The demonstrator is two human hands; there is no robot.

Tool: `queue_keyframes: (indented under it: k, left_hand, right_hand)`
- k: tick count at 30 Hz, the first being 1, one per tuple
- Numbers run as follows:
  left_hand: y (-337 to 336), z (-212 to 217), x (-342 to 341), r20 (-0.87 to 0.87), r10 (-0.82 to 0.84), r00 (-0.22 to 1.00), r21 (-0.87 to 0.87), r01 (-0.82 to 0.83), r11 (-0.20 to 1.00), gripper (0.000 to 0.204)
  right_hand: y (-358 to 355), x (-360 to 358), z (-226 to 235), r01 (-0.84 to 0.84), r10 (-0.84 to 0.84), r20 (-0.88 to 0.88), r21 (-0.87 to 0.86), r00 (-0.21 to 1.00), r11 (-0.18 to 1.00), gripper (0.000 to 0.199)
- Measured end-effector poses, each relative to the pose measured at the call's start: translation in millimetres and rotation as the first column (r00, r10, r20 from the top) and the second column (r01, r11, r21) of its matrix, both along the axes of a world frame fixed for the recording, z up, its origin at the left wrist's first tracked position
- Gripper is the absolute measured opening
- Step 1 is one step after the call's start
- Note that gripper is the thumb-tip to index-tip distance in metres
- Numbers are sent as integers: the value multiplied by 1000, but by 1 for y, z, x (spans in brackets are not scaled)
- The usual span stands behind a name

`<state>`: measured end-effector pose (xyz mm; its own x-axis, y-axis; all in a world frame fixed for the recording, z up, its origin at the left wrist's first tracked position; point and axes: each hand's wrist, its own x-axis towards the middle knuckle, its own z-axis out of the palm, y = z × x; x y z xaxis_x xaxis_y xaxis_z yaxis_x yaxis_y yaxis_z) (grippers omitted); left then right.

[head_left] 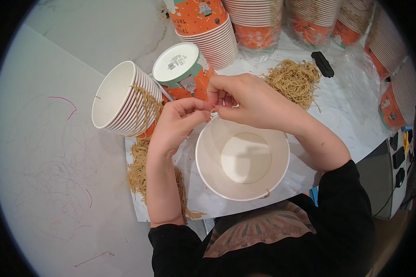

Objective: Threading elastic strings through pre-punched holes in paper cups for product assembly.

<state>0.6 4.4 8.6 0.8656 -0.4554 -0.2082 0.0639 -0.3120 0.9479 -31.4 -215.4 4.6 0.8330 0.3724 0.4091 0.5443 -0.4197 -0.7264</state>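
A white-lined paper bucket [207, 154] stands in front of me with its mouth up, and I look down to its round bottom. At its far rim, my left hand [178, 121] and my right hand [247, 99] meet, fingertips pinched on a short bit of tan cord [213, 111]. Most of that cord is hidden by the fingers. A small cord loop [266, 194] sits at the near rim. Left of my hands lies a tilted stack of nested buckets [118, 97], with strands of cord draped over its side.
Cord piles lie right of my hands [293, 81] and under my left forearm [138, 171]. An upturned orange bucket [176, 62] stands behind my hands. Bucket stacks [258, 27], some plastic-wrapped, line the back and right. A black box cutter [322, 64] lies at the right.
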Motion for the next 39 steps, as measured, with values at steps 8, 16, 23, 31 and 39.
queue_keyframes:
  k: [8, 16, 23, 31, 39]
  left_hand:
    - [-5, 5, -4, -6, -32, 999, -23, 32, 999, 14]
    - [-3, 3, -1, -6, -48, 999, -33, 48, 998, 13]
    - [0, -6, 6, -87, -31, 996, -62, 25, 998, 12]
    - [-2, -9, 9, -159, -61, 985, -144, 38, 989, 12]
    - [-5, -12, 11, -203, -47, 978, -169, 12, 986, 9]
  right_hand:
    - [0, -2, 2, 4, -3, -21, 16, 1000, 1000, 16]
    - [1, -2, 3, 2, -1, -20, 22, 1000, 1000, 17]
    - [0, -1, 1, -22, 22, -24, -10, 999, 1000, 14]
    - [1, -2, 1, -18, 17, -48, -15, 999, 1000, 10]
    - [0, -5, 1, -4, 2, -20, -111, 1000, 994, 25]
